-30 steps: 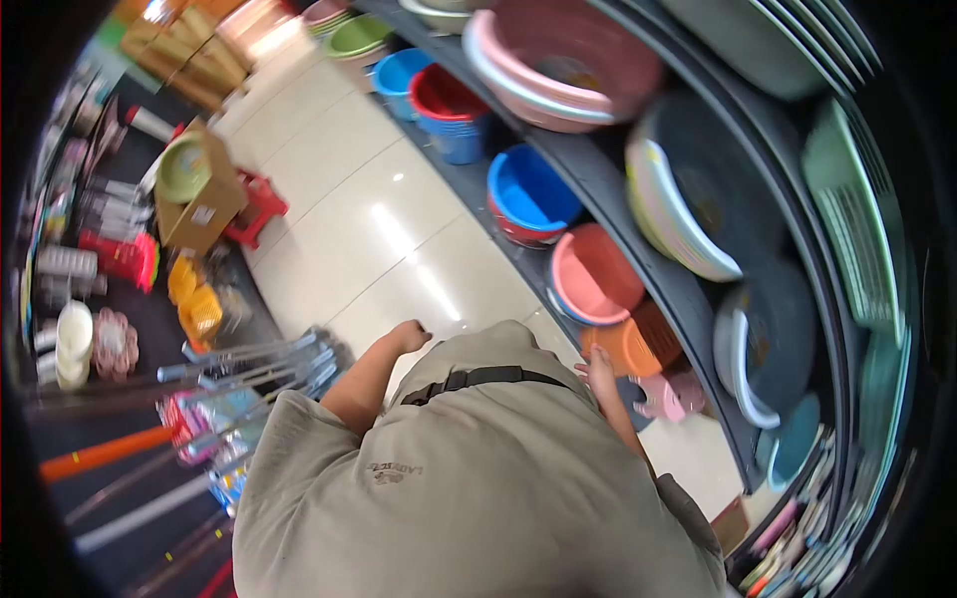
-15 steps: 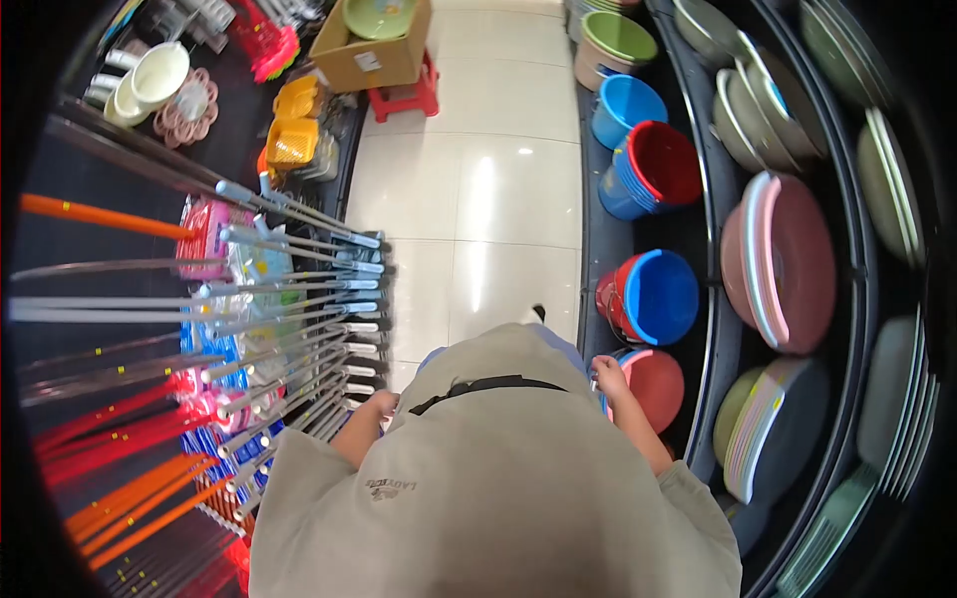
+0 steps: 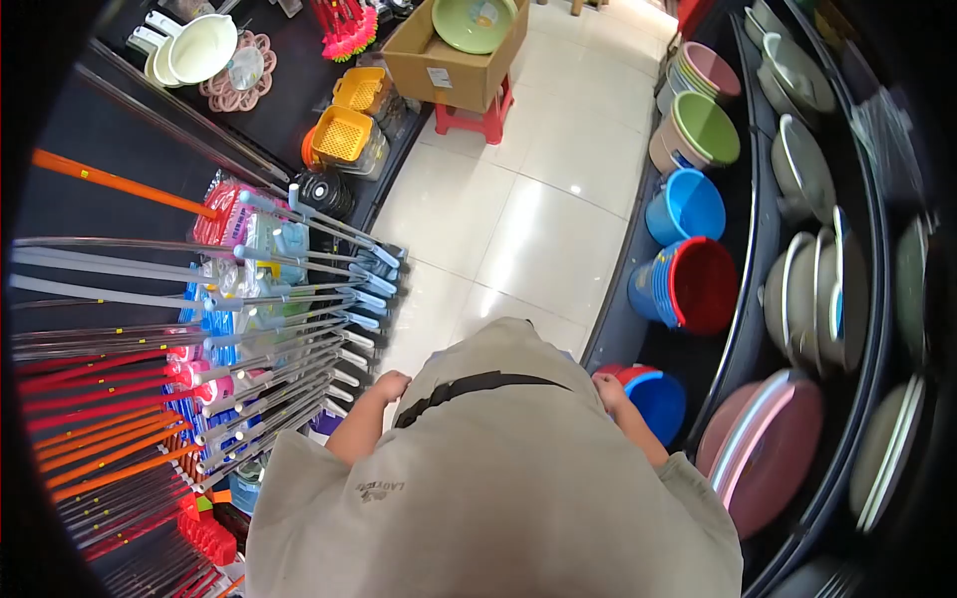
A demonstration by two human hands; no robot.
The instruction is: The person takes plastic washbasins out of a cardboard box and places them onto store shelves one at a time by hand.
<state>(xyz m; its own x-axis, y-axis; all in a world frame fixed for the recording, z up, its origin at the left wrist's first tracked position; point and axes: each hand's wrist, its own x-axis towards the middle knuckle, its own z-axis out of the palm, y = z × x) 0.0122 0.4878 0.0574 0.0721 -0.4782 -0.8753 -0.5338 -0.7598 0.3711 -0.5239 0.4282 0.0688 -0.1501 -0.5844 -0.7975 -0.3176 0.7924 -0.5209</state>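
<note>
My left hand point(image 3: 392, 386) hangs by my left side, its fingers curled, with nothing visible in it. It is nearest to the row of long-handled squeegees or mops point(image 3: 349, 299) with pale blue and white heads. My right hand point(image 3: 607, 389) hangs low on the other side, loosely closed and seen from above. Beside it, on the lower shelf, stands a red bucket with a blue one point(image 3: 658, 407). A stack of blue buckets with a red one point(image 3: 703, 286) on top lies farther along.
Tiled floor point(image 3: 543, 234) runs ahead between two shelf rows. A cardboard box point(image 3: 449, 72) rests on a red stool point(image 3: 477, 124) at the left. Basins point(image 3: 768, 453) fill the right shelves. Yellow baskets point(image 3: 344, 135) sit at the left shelf edge. Orange poles point(image 3: 115, 179) jut out.
My view has swung left and moved forward along the aisle. The buckets on the right have slid closer to me, and the boxed stool appears farther right. Both hands stay low at my sides.
</note>
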